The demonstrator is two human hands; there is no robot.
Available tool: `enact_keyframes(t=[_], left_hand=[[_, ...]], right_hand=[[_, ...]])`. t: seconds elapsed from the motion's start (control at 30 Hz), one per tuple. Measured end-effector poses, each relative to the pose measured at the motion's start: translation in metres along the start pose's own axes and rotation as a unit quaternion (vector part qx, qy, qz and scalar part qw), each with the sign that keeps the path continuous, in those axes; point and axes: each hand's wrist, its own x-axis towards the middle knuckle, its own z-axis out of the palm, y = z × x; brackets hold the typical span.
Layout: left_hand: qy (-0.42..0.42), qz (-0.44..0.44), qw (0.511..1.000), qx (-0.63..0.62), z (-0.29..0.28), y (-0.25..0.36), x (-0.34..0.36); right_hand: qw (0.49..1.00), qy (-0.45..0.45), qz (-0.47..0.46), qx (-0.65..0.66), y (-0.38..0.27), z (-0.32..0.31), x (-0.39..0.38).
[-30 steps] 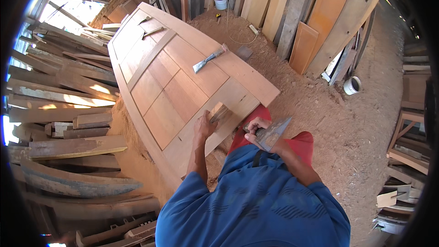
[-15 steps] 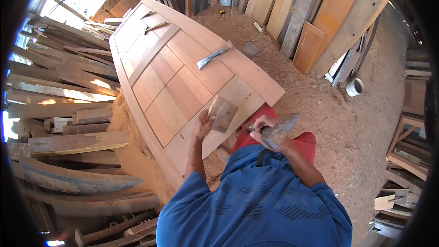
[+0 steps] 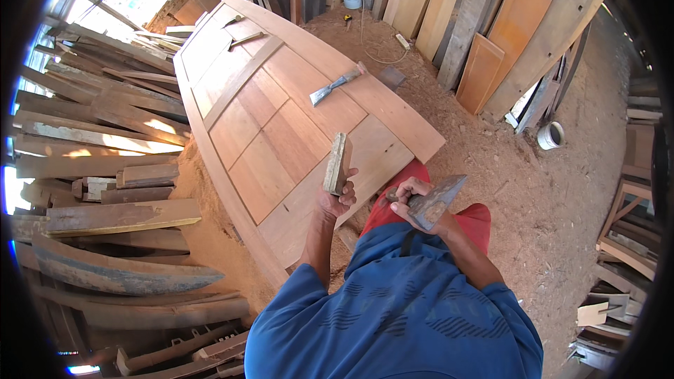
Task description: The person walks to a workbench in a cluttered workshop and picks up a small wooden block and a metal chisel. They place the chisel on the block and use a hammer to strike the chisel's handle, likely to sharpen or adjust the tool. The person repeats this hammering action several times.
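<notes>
Timber stock (image 3: 121, 217) lies beyond the left edge of the panelled door (image 3: 261, 181). Your left grip (image 3: 338, 201) is closed on a wooden block (image 3: 338, 163), tilted up over the door's near edge; your right grip (image 3: 410, 192) clasps a metal scraper (image 3: 437, 202) just off that edge. Advised: steady the block, and hold the scraper's edge clear of your right forearm (image 3: 463, 251).

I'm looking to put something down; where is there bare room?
Bare: the wooden panel between the crosswise strip and the left hand; also the dusty floor between the red trousers and the nearer white bucket. Crowded: the timber pile left of the panel, and the far side, where boards lean upright.
</notes>
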Motion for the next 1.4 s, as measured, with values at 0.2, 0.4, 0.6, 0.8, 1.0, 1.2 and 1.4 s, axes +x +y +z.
enact_keyframes(t=[0.2,0.4,0.6,0.8,1.0,1.2,1.4], left_hand=[[0.076,-0.082,0.990,0.084,-0.029,-0.008,0.019],[0.090,-0.099,0.991,0.017,-0.038,-0.012,0.018],[0.077,0.097,0.984,0.128,-0.020,-0.006,-0.010],[0.206,0.202,0.920,0.264,-0.017,-0.004,-0.008],[0.182,0.269,0.862,0.390,-0.063,0.013,0.000],[0.237,0.272,0.755,0.548,-0.051,0.013,-0.003],[0.257,0.285,0.679,0.626,-0.050,0.018,-0.004]], right_hand=[[1.000,0.000,0.005,-0.002,-0.007,0.000,0.000],[1.000,0.001,-0.005,-0.021,-0.004,0.003,0.001],[1.000,0.020,-0.020,0.011,-0.004,0.004,-0.002],[0.999,0.012,-0.032,-0.008,-0.003,0.006,0.007],[1.000,0.010,-0.011,-0.002,-0.008,0.010,0.005],[0.999,0.014,-0.043,-0.002,0.001,0.012,0.004],[0.999,0.006,-0.032,-0.010,-0.011,0.012,0.011]])
